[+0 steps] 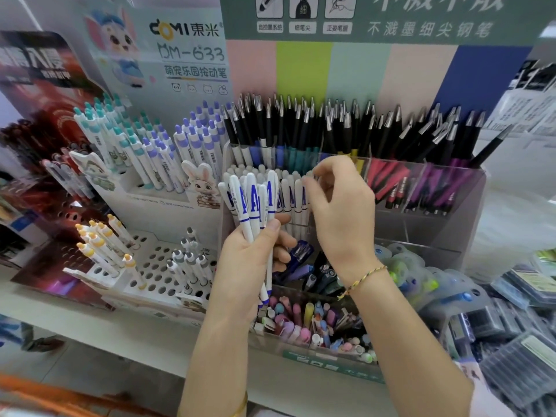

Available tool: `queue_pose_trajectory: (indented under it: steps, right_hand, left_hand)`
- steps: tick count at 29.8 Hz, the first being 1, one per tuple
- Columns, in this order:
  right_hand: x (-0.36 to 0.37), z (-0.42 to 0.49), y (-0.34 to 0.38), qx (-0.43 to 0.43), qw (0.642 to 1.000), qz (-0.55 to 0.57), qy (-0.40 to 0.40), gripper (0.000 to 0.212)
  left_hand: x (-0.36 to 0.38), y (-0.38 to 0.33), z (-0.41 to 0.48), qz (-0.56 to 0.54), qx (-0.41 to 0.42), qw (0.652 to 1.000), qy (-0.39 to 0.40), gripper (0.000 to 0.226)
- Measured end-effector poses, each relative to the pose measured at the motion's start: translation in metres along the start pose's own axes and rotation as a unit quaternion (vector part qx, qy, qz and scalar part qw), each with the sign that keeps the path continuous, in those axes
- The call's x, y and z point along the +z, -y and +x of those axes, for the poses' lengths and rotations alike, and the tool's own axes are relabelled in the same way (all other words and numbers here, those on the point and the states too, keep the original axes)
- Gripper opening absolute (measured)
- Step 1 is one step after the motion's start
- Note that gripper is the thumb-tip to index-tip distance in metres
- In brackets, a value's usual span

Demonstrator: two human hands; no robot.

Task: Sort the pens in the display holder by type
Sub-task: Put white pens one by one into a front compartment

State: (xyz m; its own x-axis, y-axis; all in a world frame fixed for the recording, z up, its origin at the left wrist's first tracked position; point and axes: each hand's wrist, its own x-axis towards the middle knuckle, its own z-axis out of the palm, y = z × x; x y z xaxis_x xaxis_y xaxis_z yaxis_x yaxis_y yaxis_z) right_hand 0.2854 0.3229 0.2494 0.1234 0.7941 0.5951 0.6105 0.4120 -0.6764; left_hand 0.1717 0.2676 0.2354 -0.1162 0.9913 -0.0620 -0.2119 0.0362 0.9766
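Observation:
My left hand (255, 254) grips a bundle of white pens with blue "A" lettering (251, 203), held upright in front of the clear acrylic display holder (469, 182). More of the same white pens (290, 194) stand in the holder's middle-left compartment. My right hand (340, 206) hovers over those standing pens with its fingers curled at their tops; whether it pinches one I cannot tell. The back row holds black-capped pens (331, 124) with blue, teal, red and purple barrels.
A white perforated stand (156, 275) with yellow-topped and grey-topped pens sits at the left, below teal and purple click pens (144, 145). The holder's lower compartments hold dark blue pens (304, 266) and pastel pens (304, 323). Packaged stationery (511, 311) is piled at the right.

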Motion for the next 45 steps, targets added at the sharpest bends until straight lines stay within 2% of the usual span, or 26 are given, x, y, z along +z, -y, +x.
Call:
queue_pose_trajectory:
  steps: [1,3,5,6,8,12,15,19,22,27,31,34,39,42,45]
  right_hand:
    - [-0.004,0.002,0.003,0.003,0.999,0.032,0.013,0.009]
    - [-0.011,0.006,0.01,0.032,0.99,0.102,0.094,0.011]
    - [-0.014,0.006,0.015,0.073,0.965,0.174,0.184,0.011]
    - [-0.015,0.005,0.015,0.085,0.955,0.197,0.203,0.011]
    - [-0.014,0.005,0.014,0.087,0.961,0.202,0.166,0.011]
    - [-0.015,0.013,0.011,0.046,0.98,0.192,-0.024,0.012]
    - [-0.014,0.014,0.011,-0.003,0.985,0.158,-0.074,0.009]
    - [-0.008,0.009,0.008,-0.05,0.992,0.095,-0.07,0.013]
    - [-0.003,0.005,0.004,-0.065,0.996,0.044,-0.034,0.012]
    - [0.006,-0.004,-0.005,-0.053,0.998,-0.039,0.004,0.012]
    - [0.012,-0.01,-0.007,-0.056,0.99,-0.13,0.003,0.022]
    - [0.009,-0.007,-0.004,-0.012,0.988,-0.147,0.049,0.022]
    - [-0.007,-0.001,0.004,0.004,1.0,0.016,0.025,0.017]
    - [-0.014,0.003,0.014,0.059,0.987,0.099,0.116,0.027]
    - [-0.02,0.006,0.018,0.091,0.96,0.16,0.212,0.019]
  left_hand:
    - [0.001,-0.001,0.0,-0.012,-0.005,1.0,0.002,0.02]
    - [0.004,-0.002,-0.001,-0.04,-0.018,0.999,0.013,0.02]
    - [0.007,-0.002,-0.002,-0.046,-0.024,0.998,0.031,0.019]
    - [0.007,-0.002,-0.002,-0.041,-0.024,0.998,0.035,0.019]
    - [0.007,0.001,0.0,-0.026,-0.017,0.999,0.027,0.02]
    - [0.001,0.007,0.005,0.014,0.01,0.999,-0.034,0.019]
    - [-0.002,0.007,0.005,0.034,0.018,0.998,-0.057,0.019]
    - [0.0,0.005,0.004,0.018,0.008,0.999,-0.04,0.019]
    - [0.0,0.004,0.002,0.023,0.007,0.999,-0.026,0.019]
    - [0.004,0.0,0.0,-0.001,-0.007,1.0,-0.002,0.009]
    - [0.003,-0.001,0.001,-0.019,-0.014,1.0,0.014,0.013]
    - [0.003,0.0,0.001,-0.026,-0.011,0.999,0.018,0.011]
    - [0.005,-0.003,-0.001,-0.037,-0.011,0.999,0.033,0.02]
    - [0.009,-0.005,-0.003,-0.048,-0.018,0.997,0.049,0.02]
    - [0.01,-0.005,-0.002,-0.049,-0.021,0.997,0.054,0.019]
